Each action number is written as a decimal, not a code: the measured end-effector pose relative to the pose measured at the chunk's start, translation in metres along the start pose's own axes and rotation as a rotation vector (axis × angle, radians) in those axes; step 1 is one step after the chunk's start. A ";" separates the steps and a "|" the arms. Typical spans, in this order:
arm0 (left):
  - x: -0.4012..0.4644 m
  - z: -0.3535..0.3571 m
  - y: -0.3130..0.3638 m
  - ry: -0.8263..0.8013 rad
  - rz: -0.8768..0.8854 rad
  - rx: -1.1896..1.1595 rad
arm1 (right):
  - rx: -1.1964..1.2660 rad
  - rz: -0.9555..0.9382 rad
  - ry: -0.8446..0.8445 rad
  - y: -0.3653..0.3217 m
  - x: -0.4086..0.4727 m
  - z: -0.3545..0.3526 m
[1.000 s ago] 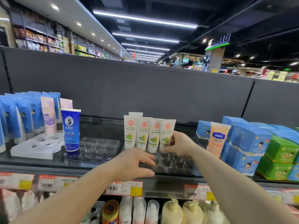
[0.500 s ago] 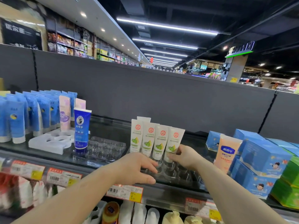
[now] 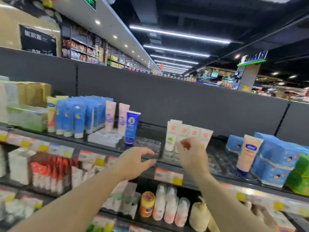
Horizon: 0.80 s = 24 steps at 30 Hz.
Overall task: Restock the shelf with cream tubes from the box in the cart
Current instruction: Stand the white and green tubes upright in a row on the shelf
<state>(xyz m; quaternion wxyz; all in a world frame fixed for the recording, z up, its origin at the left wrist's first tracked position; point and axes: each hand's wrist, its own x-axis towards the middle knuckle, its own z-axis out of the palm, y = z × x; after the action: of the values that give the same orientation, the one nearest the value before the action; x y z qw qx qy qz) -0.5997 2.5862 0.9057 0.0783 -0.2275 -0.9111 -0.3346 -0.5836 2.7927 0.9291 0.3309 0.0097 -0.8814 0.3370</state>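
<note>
Supermarket aisle lighting is running overhead; dark top shelf (image 3: 147,129) is carrying white cream tubes (image 3: 170,136), standing upright, caps down, centre-right. My left hand (image 3: 133,162) and right hand (image 3: 192,154) are hovering loosely curled, gripping nothing.

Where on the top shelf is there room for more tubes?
Free: clear tray slots between the dark blue tube and white tubes; also slots right of them, before the orange tube. Crowded: light blue tubes far left, blue boxes far right.

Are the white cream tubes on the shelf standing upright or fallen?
Upright: the white tubes stand in a row, caps down, beside the right hand.
</note>
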 end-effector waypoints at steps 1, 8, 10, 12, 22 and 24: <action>-0.020 -0.014 -0.016 0.009 -0.024 -0.022 | 0.004 -0.042 -0.094 -0.025 -0.017 0.019; -0.203 -0.140 -0.181 0.010 -0.300 0.292 | -0.047 -0.175 -0.709 -0.197 -0.146 0.198; -0.255 -0.176 -0.226 -0.038 -0.408 0.397 | -0.064 -0.179 -0.843 -0.243 -0.182 0.244; -0.299 -0.209 -0.260 -0.086 -0.488 0.480 | -0.123 -0.258 -0.929 -0.286 -0.210 0.284; -0.413 -0.280 -0.409 0.011 -0.709 0.689 | -0.200 -0.433 -0.968 -0.411 -0.287 0.459; -0.419 -0.289 -0.443 -0.001 -0.737 0.711 | -0.195 -0.440 -0.979 -0.428 -0.292 0.498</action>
<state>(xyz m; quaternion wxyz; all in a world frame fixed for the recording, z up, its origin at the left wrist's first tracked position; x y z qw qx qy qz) -0.4389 1.9500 0.7489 0.0274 0.1495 -0.9883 -0.0094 -0.5401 2.1029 0.7320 -0.0563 0.3191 -0.9367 0.1328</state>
